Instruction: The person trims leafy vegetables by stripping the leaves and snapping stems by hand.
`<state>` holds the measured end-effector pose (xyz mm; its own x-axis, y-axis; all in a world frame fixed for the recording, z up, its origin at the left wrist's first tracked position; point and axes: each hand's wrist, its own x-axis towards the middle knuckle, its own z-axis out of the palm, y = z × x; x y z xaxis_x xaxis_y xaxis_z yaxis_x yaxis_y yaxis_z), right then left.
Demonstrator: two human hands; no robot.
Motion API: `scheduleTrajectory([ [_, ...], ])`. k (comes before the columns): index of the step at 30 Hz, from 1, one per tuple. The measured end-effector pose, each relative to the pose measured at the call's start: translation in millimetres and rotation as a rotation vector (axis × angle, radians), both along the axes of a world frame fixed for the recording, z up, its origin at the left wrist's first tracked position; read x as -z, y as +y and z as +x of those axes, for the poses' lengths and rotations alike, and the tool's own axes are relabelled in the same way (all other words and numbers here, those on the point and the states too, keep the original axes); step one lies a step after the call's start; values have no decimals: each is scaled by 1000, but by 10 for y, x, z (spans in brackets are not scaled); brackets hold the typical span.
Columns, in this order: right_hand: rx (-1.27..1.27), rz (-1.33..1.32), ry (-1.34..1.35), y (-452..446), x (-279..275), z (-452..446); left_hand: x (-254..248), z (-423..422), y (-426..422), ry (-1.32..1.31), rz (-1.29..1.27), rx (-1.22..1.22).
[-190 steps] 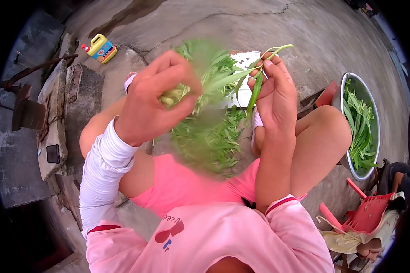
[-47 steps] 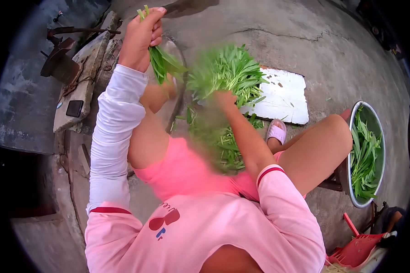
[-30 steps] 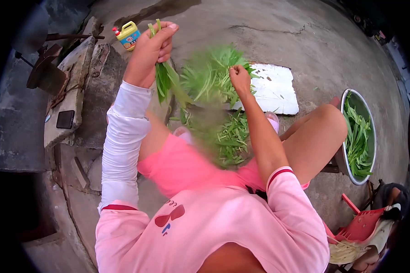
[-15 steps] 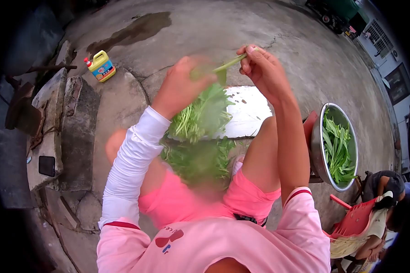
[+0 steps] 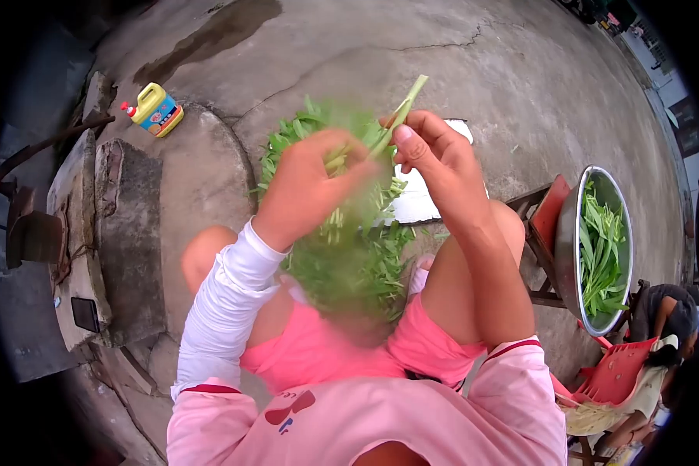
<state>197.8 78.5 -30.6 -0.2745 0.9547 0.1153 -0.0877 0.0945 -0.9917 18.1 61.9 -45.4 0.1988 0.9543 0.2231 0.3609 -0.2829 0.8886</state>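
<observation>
Both of my hands are raised over a pile of leafy greens (image 5: 287, 140), holding one pale green stem (image 5: 413, 92) between them. My left hand (image 5: 314, 182), above a white sleeve, is closed around the stem's lower part. The thumb and fingers of my right hand (image 5: 435, 151) pinch it higher up, and its cut end sticks out above them. More cut greens (image 5: 388, 268) lie between my legs. A white board (image 5: 419, 200) is partly covered by the pile. A blurred smear in mid-view hides part of the greens and my left fingertips.
On the right, a metal basin (image 5: 627, 268) with long green leaves stands on a wooden stool (image 5: 542, 256). Behind it are a red chair (image 5: 615, 373) and a person (image 5: 660, 311). A yellow jug (image 5: 154, 110), concrete blocks (image 5: 136, 241) and a phone (image 5: 85, 314) are leftward.
My hands have come closer together, and my right hand is lower. The stem now slants more steeply, with its end rising above my right fingers. The whole view has shifted slightly.
</observation>
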Motion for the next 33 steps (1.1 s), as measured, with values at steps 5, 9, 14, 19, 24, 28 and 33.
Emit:
scheduleTrajectory([
  [5,-16,13,-53,36,-25,52,-233,61,34,-332,-210,31],
  [9,-69,57,-89,50,62,8,-106,49,115,-193,-69,71],
  [14,-114,31,-116,38,1,71,-100,-34,162,-379,-366,179],
  [19,-108,40,-157,-11,19,119,-18,-82,158,-523,-616,297],
  [24,-108,-55,-99,-50,1,168,88,-8,140,-533,-557,319],
  [28,-145,-15,-75,-59,47,166,79,46,109,-521,-525,331],
  [33,-90,46,-152,-46,98,180,15,-39,116,-509,-615,331],
])
